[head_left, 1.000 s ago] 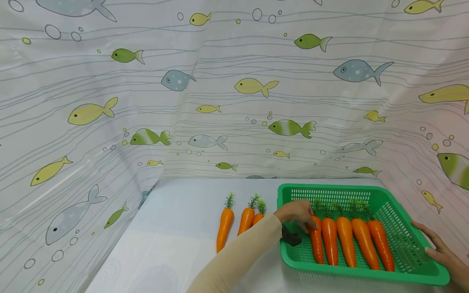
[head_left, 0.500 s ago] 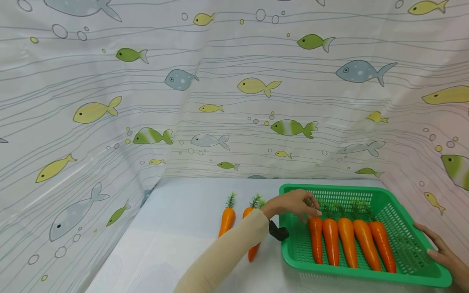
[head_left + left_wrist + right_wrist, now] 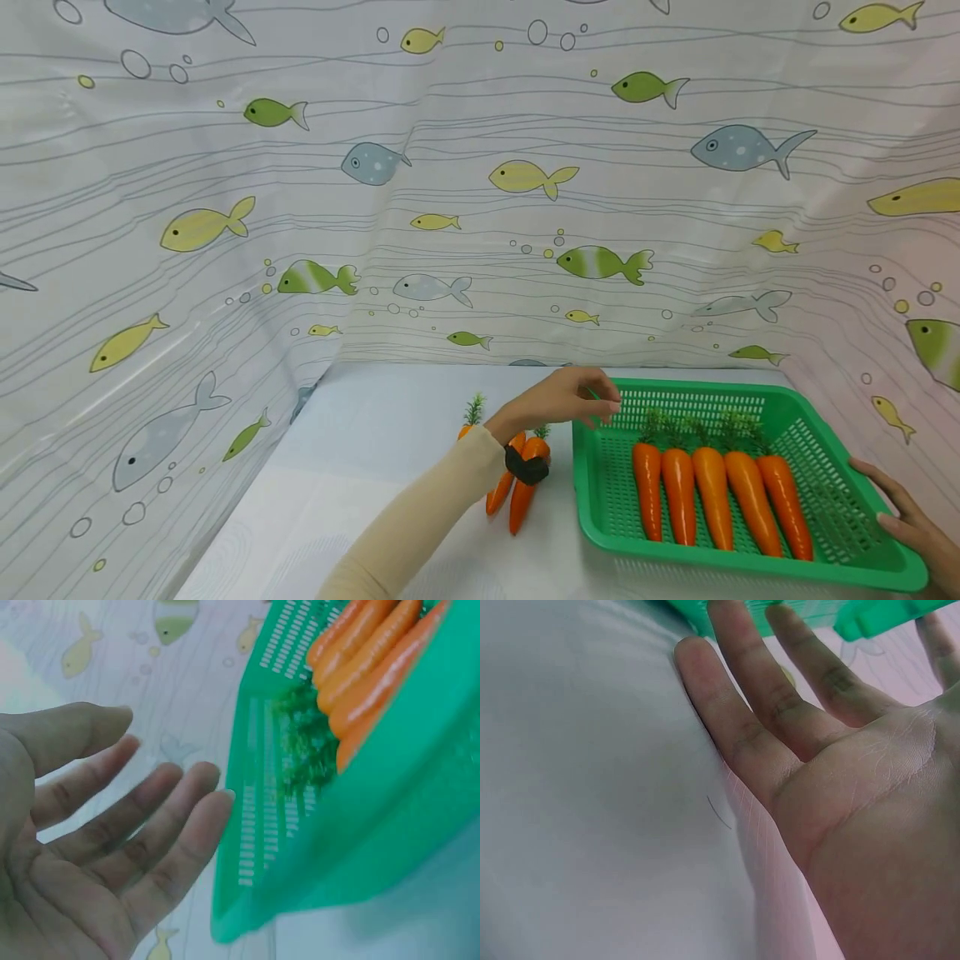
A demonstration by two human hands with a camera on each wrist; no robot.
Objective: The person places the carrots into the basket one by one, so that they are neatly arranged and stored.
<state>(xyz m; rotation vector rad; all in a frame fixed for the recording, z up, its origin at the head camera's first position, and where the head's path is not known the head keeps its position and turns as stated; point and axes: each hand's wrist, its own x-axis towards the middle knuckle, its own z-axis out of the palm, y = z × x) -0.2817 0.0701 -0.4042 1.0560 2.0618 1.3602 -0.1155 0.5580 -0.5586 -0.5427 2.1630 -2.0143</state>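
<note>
My left hand (image 3: 573, 396), fingers loosely bent with nothing between them, hovers by the back left corner of a green plastic basket (image 3: 757, 567). In the left wrist view its palm (image 3: 75, 907) and spread fingers show beside the basket's slotted wall (image 3: 251, 795). Several orange toy carrots (image 3: 712, 500) with green leafy tops lie side by side in the basket, tips toward me. At the basket's right rim my right hand (image 3: 911, 529) rests its thumb and fingertips. The right wrist view shows its straight fingers (image 3: 742, 742) reaching to the basket's outer side.
Left of the basket, more toy carrots (image 3: 522, 500) lie on the white table (image 3: 360, 467), partly covered by my left forearm (image 3: 420, 508) and the black band (image 3: 527, 467) at its wrist. A fish-print sheet (image 3: 465, 250) stands behind and along both sides.
My left hand has let go of the leftmost carrot in the basket and moved up and left, out over the rim. The right hand stays at the basket's right rim.
</note>
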